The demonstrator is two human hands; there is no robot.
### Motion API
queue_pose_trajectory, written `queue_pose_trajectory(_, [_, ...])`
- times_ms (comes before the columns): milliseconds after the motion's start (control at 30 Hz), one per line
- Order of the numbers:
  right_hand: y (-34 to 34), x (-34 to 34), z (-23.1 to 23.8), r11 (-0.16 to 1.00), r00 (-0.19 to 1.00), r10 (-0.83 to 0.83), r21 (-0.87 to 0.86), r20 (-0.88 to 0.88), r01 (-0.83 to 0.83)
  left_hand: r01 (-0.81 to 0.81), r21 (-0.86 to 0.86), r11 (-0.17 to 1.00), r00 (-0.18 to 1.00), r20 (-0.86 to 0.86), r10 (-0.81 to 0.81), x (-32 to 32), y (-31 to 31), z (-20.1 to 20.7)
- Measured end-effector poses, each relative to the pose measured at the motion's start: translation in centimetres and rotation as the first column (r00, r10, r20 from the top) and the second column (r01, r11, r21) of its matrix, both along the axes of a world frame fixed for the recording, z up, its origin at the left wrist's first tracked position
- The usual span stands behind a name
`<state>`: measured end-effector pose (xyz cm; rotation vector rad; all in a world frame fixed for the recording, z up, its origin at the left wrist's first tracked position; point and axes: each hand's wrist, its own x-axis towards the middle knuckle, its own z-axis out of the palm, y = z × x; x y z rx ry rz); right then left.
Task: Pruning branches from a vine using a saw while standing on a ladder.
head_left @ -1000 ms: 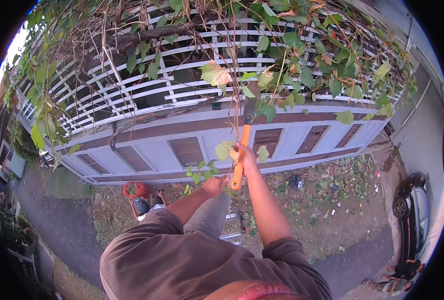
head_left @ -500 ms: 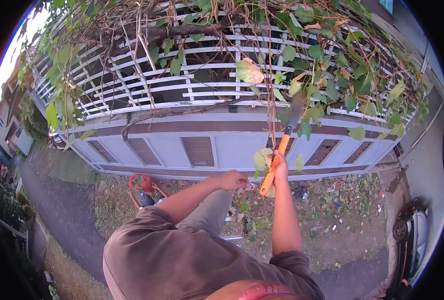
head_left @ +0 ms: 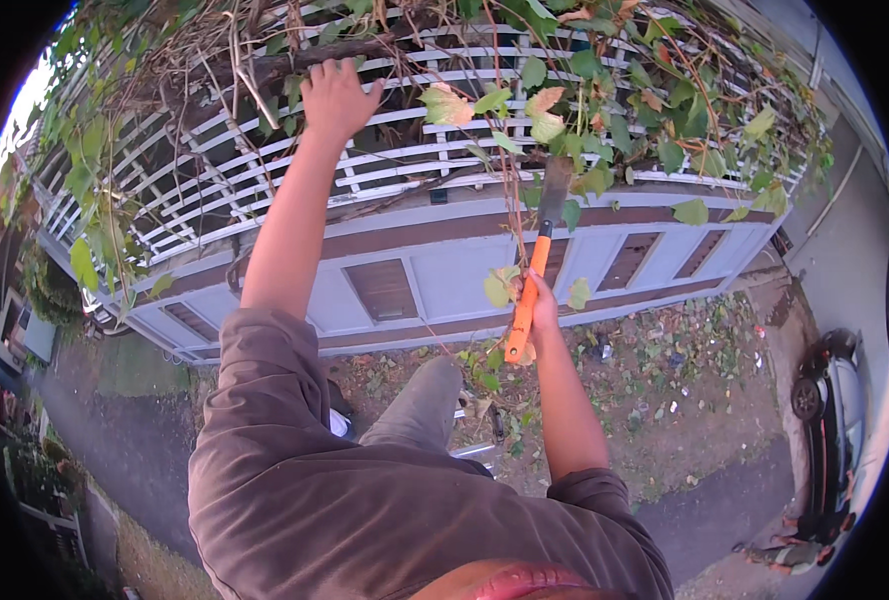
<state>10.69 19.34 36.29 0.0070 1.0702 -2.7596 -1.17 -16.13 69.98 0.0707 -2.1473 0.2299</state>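
Note:
My right hand (head_left: 542, 300) is closed round the orange handle of a long-bladed cutting tool (head_left: 533, 305); whether it is a machete or a saw I cannot tell. Its grey blade points up and away, against the leaves of a climbing vine (head_left: 590, 180). Thin reddish stems and a few leaves hang right beside this hand. My left arm stretches far forward, and my left hand (head_left: 337, 105) lies over the white slatted lattice (head_left: 405, 133), fingers spread. Its fingertips meet the thick woody vine branch (head_left: 295, 72), and any grip there is not visible.
Below the lattice runs a pale wall with brown panels (head_left: 383, 290). Metal bars (head_left: 475, 455), perhaps a ladder, show beside my bent knee (head_left: 420, 400). Cut leaves litter the ground (head_left: 665, 400). A parked car (head_left: 833, 420) and people (head_left: 795, 552) are at the right.
My left hand has gone from near my knee up and forward to the branch, opening out. The view has shifted; my right hand keeps the orange-handled tool. The person below left is now hidden.

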Motion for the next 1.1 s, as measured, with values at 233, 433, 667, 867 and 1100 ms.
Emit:
queue_pose_trajectory(233, [-0.7,-0.2,-1.1,0.995,0.992,-0.066,0.070,-0.111,0.074,-0.424,-0.062,0.903,0.882,0.198,0.428,-7.1,-5.8,4.4])
queue_pose_trajectory(433, [0.2,0.8,0.5,0.993,0.994,-0.071,0.090,-0.088,0.079,-0.477,-0.217,0.852,0.830,0.206,0.518,-8.3,-7.4,3.5])
queue_pose_trajectory(667, [0.3,0.8,1.4,0.990,0.993,-0.111,0.084,-0.036,0.113,-0.461,-0.250,0.852,0.832,0.212,0.512,-8.6,-8.6,2.1])
queue_pose_trajectory(867, [5.1,-0.1,-0.1,0.933,0.951,-0.308,0.187,-0.026,0.307,-0.384,-0.227,0.895,0.866,0.248,0.434,-7.3,-7.4,1.5])
queue_pose_trajectory(1100, [12.1,-0.7,1.4,0.859,0.892,-0.451,0.264,-0.021,0.440,-0.394,-0.171,0.903,0.888,0.183,0.422,-7.8,-9.1,-1.0])
